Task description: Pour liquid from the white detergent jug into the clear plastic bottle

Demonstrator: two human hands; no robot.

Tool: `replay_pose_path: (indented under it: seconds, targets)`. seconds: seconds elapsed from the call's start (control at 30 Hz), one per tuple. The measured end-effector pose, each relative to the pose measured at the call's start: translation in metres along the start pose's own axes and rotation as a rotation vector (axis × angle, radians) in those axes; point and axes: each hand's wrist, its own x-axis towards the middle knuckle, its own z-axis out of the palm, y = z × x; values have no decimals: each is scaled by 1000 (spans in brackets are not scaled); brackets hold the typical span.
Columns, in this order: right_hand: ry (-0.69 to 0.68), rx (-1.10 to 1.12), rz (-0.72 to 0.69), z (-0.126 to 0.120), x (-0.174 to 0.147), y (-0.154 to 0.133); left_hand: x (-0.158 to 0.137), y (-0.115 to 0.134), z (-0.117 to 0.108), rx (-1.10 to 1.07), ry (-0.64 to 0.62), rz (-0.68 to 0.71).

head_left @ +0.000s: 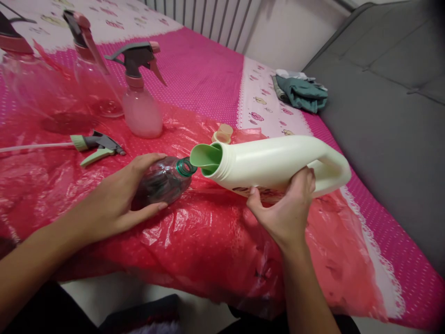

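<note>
My left hand (130, 199) is wrapped around a clear plastic bottle (168, 181) with a green threaded neck, tilted so its uncapped mouth points right. My right hand (283, 204) grips a large white detergent jug (278, 160), tipped nearly on its side. The jug's green spout (206, 156) sits right at the bottle's mouth; whether they touch, and whether liquid is flowing, I cannot make out. Behind the spout lies a yellowish cap (223, 133). A grey and green spray trigger head (98, 146) with a pale tube rests left of the bottle.
A small spray bottle (142, 109) holding cloudy liquid stands behind my left hand. Two larger spray bottles (99, 83) are farther left. Red plastic sheeting (208, 232) covers the bed's front part. Folded cloths (301, 90) lie by the grey headboard (382, 93).
</note>
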Motion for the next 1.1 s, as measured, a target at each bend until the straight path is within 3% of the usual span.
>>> replay_pose_path:
  seconds: [0.3,0.5,1.1]
  targets:
    - [-99,59,-7,-8,2,1,1,3,0,1,17,8]
    - [-41,1,3,-1,-2,1,1,1,-1,11,20,18]
    - [-87,29,-5,-6,1,-1,1,2,1,-9,24,12]
